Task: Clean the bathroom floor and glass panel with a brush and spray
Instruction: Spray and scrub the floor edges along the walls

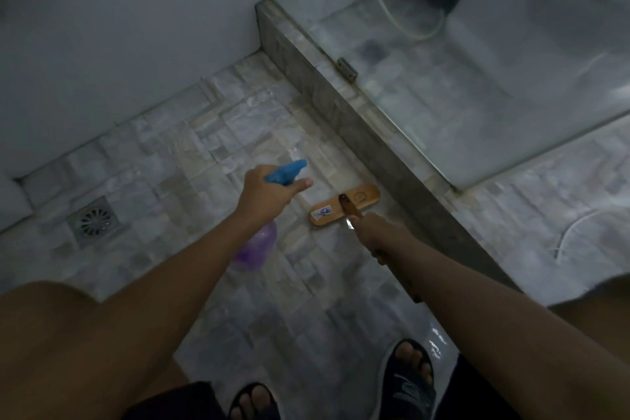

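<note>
The left hand point(269, 193) has its grip clamped on the bottle point(285, 172), nozzle over the floor point(191, 153). The right hand point(378, 232) has its grip wrapped round the brush point(327, 213) handle, with the head flat on the floor, just beside the curb point(341, 102). Best to mist ahead of the head, then scrub short strokes along the curb, bristles flat.

One translucent purple plastic spray bottle point(259, 245) with a blue trigger head. One long-handled wooden floor brush point(344, 210). Two bare hands: left hand point(269, 193) and right hand point(378, 235). Two dark open-toed slide sandals: left sandal point(252, 402) and right sandal point(405, 389). One square metal floor drain point(93, 222). One clear glass panel point(460, 78). One small grey metal bracket point(347, 69). One raised grey stone kerb point(306, 78).
</note>
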A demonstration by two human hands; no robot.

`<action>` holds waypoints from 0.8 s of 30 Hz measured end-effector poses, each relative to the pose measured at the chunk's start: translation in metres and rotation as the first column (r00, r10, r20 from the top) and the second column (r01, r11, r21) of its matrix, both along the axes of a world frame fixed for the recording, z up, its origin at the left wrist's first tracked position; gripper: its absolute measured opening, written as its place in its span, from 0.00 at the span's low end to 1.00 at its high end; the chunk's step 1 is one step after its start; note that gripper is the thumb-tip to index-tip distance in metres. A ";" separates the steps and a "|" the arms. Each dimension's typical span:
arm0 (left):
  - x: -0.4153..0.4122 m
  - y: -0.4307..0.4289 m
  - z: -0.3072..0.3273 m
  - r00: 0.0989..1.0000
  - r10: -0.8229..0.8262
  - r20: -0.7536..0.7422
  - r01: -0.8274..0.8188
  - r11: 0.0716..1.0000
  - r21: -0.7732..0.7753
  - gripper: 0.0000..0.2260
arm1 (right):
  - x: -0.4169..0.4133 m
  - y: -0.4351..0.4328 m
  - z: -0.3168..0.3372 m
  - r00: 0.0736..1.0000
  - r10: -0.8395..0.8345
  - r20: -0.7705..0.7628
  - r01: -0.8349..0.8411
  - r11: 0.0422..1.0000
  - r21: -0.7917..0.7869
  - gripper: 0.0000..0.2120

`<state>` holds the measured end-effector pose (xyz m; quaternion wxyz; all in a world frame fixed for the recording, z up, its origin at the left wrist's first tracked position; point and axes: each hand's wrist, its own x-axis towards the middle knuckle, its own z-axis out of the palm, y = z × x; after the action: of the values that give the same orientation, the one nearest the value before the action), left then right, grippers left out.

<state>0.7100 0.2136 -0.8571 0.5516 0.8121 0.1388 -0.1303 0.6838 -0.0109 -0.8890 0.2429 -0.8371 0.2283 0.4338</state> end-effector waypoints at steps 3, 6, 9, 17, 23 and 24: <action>-0.038 -0.015 -0.030 0.996 0.084 -0.027 -0.082 0.994 0.073 0.21 | -0.022 -0.021 -0.005 0.996 -0.086 -0.025 0.087 0.995 0.047 0.23; -0.064 -0.016 -0.051 0.995 0.096 -0.030 -0.093 0.992 0.090 0.17 | -0.029 -0.028 -0.010 0.993 -0.113 -0.027 0.115 0.989 0.088 0.22; -0.070 -0.015 -0.057 1.000 0.014 -0.005 -0.014 0.997 0.073 0.14 | -0.031 -0.035 -0.014 0.997 -0.073 0.022 0.071 0.994 0.088 0.20; -0.053 -0.022 -0.069 0.994 0.014 0.112 -0.030 0.988 0.150 0.20 | -0.050 -0.061 -0.011 0.997 0.072 -0.017 -0.073 0.996 -0.057 0.22; -0.047 -0.032 -0.078 0.996 -0.058 0.062 0.041 0.970 0.240 0.22 | -0.052 -0.055 -0.021 0.997 0.032 -0.076 -0.033 0.999 -0.024 0.26; -0.046 -0.035 -0.080 0.994 -0.078 0.074 0.057 0.966 0.253 0.22 | -0.049 -0.053 -0.023 0.997 0.025 -0.073 -0.026 0.999 -0.019 0.27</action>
<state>0.6638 0.1783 -0.9368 0.4451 0.8843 0.1032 -0.0966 0.6345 -0.0642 -0.9115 0.2207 -0.8260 0.2305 0.4647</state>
